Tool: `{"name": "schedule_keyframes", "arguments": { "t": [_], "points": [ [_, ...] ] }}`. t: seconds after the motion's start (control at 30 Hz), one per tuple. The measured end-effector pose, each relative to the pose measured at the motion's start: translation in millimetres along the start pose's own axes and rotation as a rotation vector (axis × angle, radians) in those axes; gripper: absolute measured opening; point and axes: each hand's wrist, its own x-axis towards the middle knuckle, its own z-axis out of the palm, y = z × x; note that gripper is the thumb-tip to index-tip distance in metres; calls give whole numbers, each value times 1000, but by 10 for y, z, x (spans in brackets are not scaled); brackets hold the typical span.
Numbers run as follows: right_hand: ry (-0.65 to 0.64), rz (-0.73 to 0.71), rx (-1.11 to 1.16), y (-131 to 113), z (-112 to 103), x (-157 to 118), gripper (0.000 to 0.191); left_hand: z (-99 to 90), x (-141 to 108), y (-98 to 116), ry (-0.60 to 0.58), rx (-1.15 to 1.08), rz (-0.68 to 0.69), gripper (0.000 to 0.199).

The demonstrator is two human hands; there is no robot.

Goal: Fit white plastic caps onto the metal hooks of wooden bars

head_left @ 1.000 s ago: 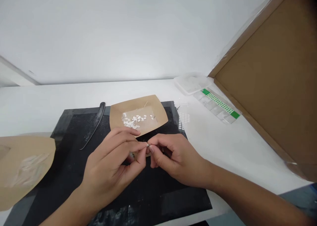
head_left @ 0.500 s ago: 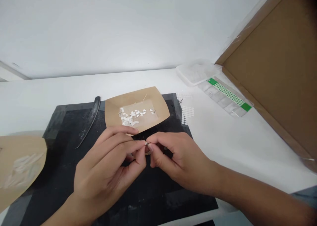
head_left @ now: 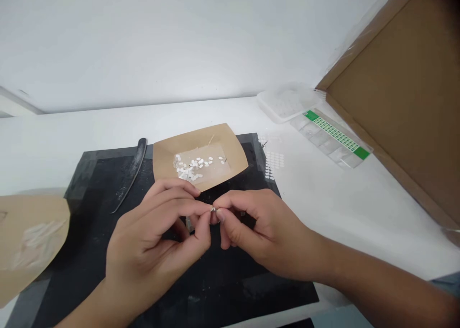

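Being pinched between the fingertips of the left hand and right hand, a tiny piece is being held above the black mat, probably so that both sides are being steadied. Loose white bits are being kept together by a paper tray. The mat is being supported by a white table before a pale wall.

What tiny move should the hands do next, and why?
Maybe a gentle press: the left hand could hold firm while the right hand pinches a little. Both hands' fingertips meet around one tiny piece, above the mat. It's mostly hidden, so pressing softly seems safest.
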Motion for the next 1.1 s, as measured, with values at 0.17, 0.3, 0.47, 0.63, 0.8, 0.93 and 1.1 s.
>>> {"name": "schedule_keyframes", "arguments": {
  "t": [0.17, 0.3, 0.47, 0.63, 0.8, 0.93, 1.1],
  "points": [
    [-37, 52, 69, 4, -12, -12, 20, 4, -12, 16, -16, -108, -116, 17],
    [-66, 101, 140, 0, -30, -8, 21, 13, 10, 53, -8, -199, -183, 17],
    [-111, 103, 233, -15, -66, 7, 21, 7, 12, 51, 0, -254, -165, 16],
    [-121, 80, 264, -13, -78, 14, 21, 0, 12, 28, -4, -276, -137, 17],
    [-133, 64, 255, 11, -91, 22, 25, 1, -7, 28, 6, -314, -153, 17],
    [-146, 54, 237, 25, -116, 28, 27, 2, -27, 30, 4, -373, -176, 16],
    [-144, 36, 192, 0, -140, 26, 27, -8, -18, 34, 0, -351, -131, 19]
  ]
}}
